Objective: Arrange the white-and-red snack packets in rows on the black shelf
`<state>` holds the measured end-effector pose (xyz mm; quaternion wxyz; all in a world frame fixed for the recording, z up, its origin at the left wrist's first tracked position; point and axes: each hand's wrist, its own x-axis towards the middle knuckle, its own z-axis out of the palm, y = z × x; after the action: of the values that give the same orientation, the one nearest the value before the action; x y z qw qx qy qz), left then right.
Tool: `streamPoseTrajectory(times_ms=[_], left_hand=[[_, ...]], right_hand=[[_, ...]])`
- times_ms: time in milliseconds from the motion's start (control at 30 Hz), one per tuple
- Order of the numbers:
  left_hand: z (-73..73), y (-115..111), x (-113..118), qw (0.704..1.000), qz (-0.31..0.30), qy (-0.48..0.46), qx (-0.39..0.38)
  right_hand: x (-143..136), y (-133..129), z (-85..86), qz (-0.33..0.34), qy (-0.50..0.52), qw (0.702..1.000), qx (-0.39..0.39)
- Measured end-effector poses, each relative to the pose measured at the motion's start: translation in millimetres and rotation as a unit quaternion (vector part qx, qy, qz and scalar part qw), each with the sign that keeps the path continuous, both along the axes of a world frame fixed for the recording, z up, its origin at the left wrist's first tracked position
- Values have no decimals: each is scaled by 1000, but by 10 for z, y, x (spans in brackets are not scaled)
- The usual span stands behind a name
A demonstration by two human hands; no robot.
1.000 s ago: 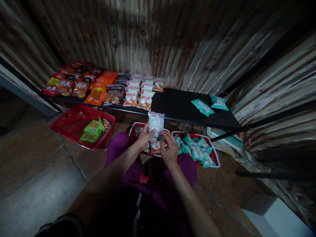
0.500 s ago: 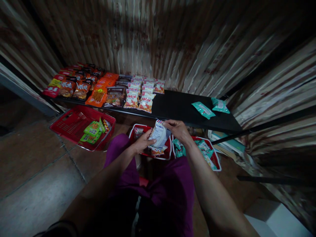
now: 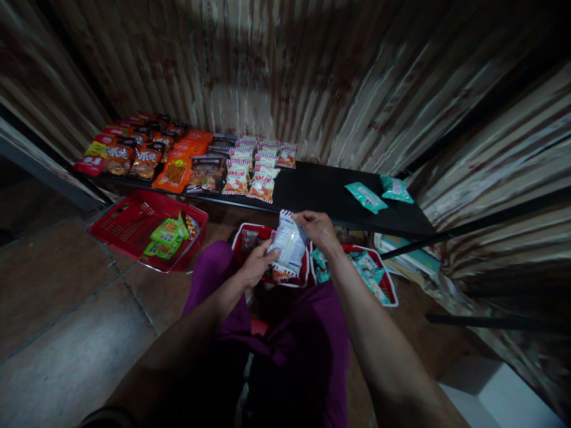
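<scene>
In front of the black shelf (image 3: 316, 184), below its near edge, a striped-end snack bag (image 3: 291, 244) is being held up in both hands, with its text-printed side being turned toward the camera. Its long axis is being kept roughly crosswise to the shelf, one striped end being pointed at the shelf's front edge and the other being angled back toward the knees. By the left hand (image 3: 257, 263) the lower left side is being gripped, the thumb being laid over the film and the other fingers being mostly hidden behind it. By the right hand (image 3: 319, 229), which is being held closer to the shelf, the upper right corner is being pinched between bent fingertips. So the bag is lying to the right of the left fingers and just below and to the left of the right ones; no gap is being left on either side, and neither hand is being held farther off. The left forearm is being slanted up from the lower left, its wrist almost straight; the right one is being reached up from the lower right, the wrist being arched and the hand turned inward. Under the bag, before the shelf, a red basket (image 3: 307, 270) is being partly covered.
</scene>
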<state>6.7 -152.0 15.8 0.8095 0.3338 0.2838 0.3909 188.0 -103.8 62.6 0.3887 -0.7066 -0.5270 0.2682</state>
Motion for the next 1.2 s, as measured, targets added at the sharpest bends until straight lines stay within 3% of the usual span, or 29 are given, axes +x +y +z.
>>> streamPoseTrajectory(times_ms=[267,500,667,800,933,1067,1200], left_hand=[[119,-12,41,995,57,-7,-80],[116,106,20,985,117,-24,-122],[102,96,52,984,121,-61,-113],[75,70,58,987,98,-59,-109],[55,81,19,993,51,-26,-100],[62,96,6,995,46,-22,-88],[74,85,36,994,74,-28,-79]], right_hand=[[-9,69,-6,1,-64,998,7],[-188,-204,-50,34,-99,979,174],[-310,-377,-284,-50,124,981,139],[-367,-403,-382,-125,316,936,92],[-358,-397,-396,-136,374,913,87],[-336,-410,-384,-112,321,935,99],[-369,-504,-285,-73,81,976,189]])
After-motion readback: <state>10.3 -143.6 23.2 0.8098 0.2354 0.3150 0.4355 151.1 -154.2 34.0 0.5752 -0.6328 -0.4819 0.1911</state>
